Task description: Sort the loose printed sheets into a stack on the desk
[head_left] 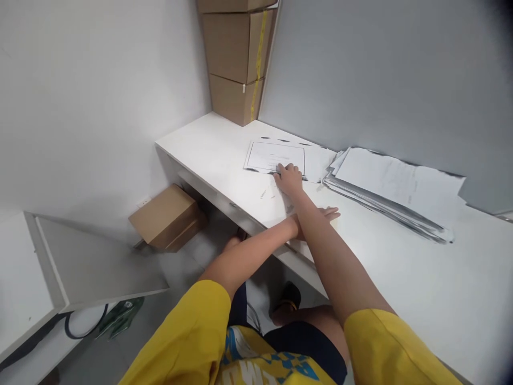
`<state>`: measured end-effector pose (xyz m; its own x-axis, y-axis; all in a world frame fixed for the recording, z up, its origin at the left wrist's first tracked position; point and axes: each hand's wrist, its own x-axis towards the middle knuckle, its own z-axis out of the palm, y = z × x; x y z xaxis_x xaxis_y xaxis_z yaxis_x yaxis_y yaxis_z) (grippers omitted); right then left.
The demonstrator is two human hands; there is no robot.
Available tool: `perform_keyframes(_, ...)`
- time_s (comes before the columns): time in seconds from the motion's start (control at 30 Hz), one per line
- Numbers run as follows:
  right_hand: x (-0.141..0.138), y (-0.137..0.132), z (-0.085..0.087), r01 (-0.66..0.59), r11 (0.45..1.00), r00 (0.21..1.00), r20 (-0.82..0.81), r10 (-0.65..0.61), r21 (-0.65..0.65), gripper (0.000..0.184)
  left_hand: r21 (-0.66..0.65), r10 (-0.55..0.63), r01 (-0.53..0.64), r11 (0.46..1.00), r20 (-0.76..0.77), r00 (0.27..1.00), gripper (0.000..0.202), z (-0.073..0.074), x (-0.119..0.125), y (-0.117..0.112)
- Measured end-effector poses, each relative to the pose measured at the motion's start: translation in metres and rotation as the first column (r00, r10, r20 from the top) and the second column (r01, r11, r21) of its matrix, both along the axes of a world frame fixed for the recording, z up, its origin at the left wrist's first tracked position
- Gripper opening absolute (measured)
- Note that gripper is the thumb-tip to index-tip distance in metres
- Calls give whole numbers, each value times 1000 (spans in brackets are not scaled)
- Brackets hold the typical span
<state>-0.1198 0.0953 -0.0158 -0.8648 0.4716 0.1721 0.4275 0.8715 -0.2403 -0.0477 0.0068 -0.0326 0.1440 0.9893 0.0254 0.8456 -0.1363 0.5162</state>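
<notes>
My forearms cross over the white table, the right one on top. My left hand [329, 213] lies low over the tabletop near its front edge, fingers stretched out to the right; my right forearm hides part of it. Something pale seems to lie under it, too covered to name. Farther back, my right hand [289, 179] rests with bent fingers at the near edge of a printed paper sheet [264, 155] with a black frame line. What its fingers hold, if anything, is hidden. Small scraps or marks [267, 193] show on the table left of this hand.
A thick stack of paper sheets [396, 182] lies right of my hands, against the grey panel. Cardboard boxes [228, 48] are piled at the table's far end. Another cardboard box [164, 214] stands below on the left, near a white desk [24, 283].
</notes>
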Motion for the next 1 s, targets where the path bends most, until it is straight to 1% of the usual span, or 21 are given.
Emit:
perform_keyframes(0.07,4,-3,3,-43,998,999,29,41,44,49,-1,12,-12,1000,18,1000,79,-1,1,1)
perform_keyframes(0.13,5,-6,6,-88,994,994,63,84,70,48,1,24,-24,1000,31,999,79,-1,2,2)
perform_keyframes(0.23,6,-7,4,-127,988,992,41,123,92,45,0,34,-34,999,21,999,79,0,2,2)
perform_keyframes(0.3,6,-6,1,-128,989,992,-9,129,69,43,-4,34,-34,999,8,999,79,2,2,0)
perform_keyframes(0.33,7,-5,-1,-130,991,991,-29,131,34,46,-7,33,-33,999,3,999,79,4,2,-2)
perform_keyframes(0.43,7,-1,-6,-107,989,993,-52,102,-101,62,-8,35,-35,999,1,999,79,9,3,-8)
perform_keyframes(0.5,7,-1,-8,-73,987,997,-39,68,-146,66,-9,45,-45,999,3,999,77,13,4,-10)
perform_keyframes(0.63,8,-8,-5,-26,987,1000,9,28,-162,62,-29,89,-88,996,24,996,74,18,6,-9)
perform_keyframes(0.73,11,-15,0,-9,986,1000,8,10,-167,59,-19,99,-98,995,44,994,74,20,7,-9)
perform_keyframes(0.9,17,-19,7,32,989,999,-22,-35,-144,53,-13,91,-91,996,32,995,79,16,6,-6)
perform_keyframes(1.0,19,-21,14,1,991,996,-91,-13,-133,53,-16,93,-92,996,32,995,79,11,3,-2)
